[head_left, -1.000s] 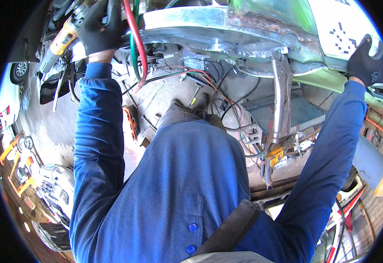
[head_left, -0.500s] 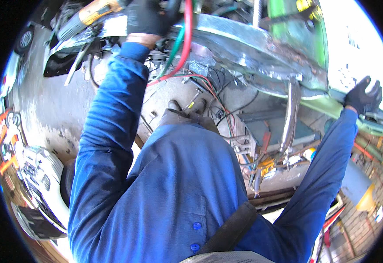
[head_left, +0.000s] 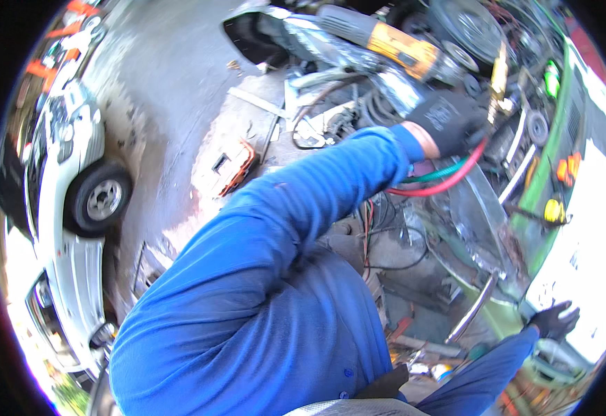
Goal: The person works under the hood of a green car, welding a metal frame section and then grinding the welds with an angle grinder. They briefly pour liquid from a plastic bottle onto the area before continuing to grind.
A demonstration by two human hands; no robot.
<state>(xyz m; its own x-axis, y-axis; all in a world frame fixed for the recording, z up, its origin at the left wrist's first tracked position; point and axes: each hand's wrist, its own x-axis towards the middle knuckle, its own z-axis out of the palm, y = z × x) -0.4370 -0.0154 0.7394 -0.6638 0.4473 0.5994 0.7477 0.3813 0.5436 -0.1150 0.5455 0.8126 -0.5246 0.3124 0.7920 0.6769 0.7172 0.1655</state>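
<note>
My left hand (head_left: 448,125), in a black glove, is closed round a gas torch at the upper right of centre. The torch's brass part (head_left: 499,78) sticks up past the fingers. A red hose (head_left: 448,184) and a green hose (head_left: 441,172) trail from below the hand. Just beyond it lies a yellow and grey power tool (head_left: 400,50), over the car's exposed front parts. My right hand (head_left: 554,321), also gloved in black, has its fingers spread at the lower right, beside the green car body (head_left: 491,315); whether it touches the body I cannot tell.
A white vehicle (head_left: 74,187) stands at the left. On the floor lies an orange-rimmed case (head_left: 237,166). Dark cables (head_left: 403,263) run below the car front, near a shiny metal tube (head_left: 472,307). A yellow item (head_left: 554,210) sits on the green panel.
The view has swung left, showing more floor and the white vehicle. The torch's brass part has come into sight beyond my left hand. My right hand still has its fingers spread.
</note>
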